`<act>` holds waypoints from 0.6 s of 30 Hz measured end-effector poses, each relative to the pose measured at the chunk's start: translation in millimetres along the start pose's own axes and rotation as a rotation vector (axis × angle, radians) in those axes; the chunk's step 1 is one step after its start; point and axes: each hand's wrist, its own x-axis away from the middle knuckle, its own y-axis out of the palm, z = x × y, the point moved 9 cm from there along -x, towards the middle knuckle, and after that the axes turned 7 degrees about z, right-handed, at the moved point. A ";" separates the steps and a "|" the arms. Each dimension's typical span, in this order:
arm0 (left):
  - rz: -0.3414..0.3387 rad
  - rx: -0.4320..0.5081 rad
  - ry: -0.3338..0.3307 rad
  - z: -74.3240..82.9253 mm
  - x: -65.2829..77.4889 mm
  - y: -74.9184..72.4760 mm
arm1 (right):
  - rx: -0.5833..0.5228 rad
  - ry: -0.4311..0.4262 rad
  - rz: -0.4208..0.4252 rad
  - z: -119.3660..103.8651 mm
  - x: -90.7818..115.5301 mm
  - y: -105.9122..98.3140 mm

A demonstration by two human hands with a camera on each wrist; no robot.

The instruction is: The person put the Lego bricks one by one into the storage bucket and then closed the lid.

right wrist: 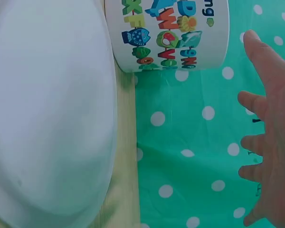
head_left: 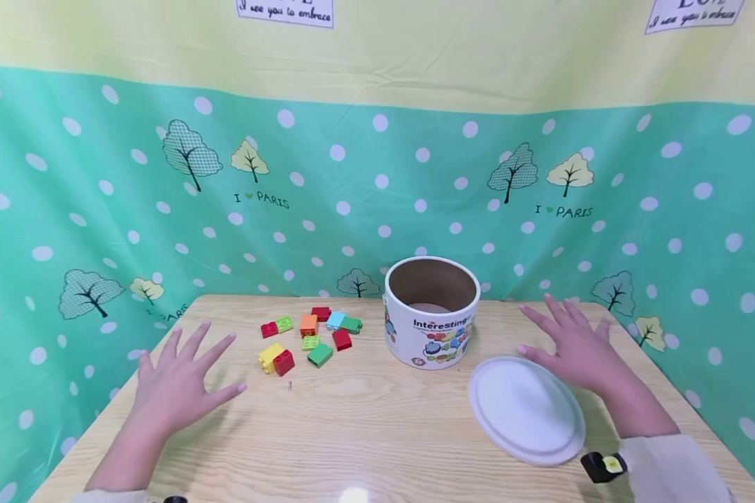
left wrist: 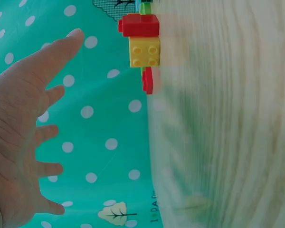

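Note:
My left hand (head_left: 176, 384) hovers over the left side of the table with its fingers spread and nothing in it. Nearest to it are a yellow toy brick (head_left: 269, 357) and a red brick (head_left: 284, 362), side by side. More red, green, orange and light blue bricks lie loosely behind them. My right hand (head_left: 572, 346), also spread and holding nothing, is above the right side, just past a round white lid (head_left: 528, 409) lying on the table. Left of that hand stands an uncovered white bucket (head_left: 430, 314) with printed pictures; its visible floor is bare.
The pale wooden table (head_left: 352, 419) ends at the back against a green and yellow curtain (head_left: 409, 161) with dots and trees. A tiny scrap (head_left: 290, 385) lies in front of the bricks. A small black device (head_left: 602, 466) is worn at my right wrist.

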 end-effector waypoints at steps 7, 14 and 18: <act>-0.016 0.011 -0.003 0.1 -5.5 1.8 | -0.029 -0.037 0.010 -11.4 -13.0 -1.8; -0.003 0.024 0.012 0.4 -11.9 -2.6 | -0.086 -0.063 0.000 -19.1 -28.7 -0.5; 0.006 0.038 0.035 3.6 -17.6 -3.9 | -0.175 -0.041 -0.016 -19.6 -40.7 3.5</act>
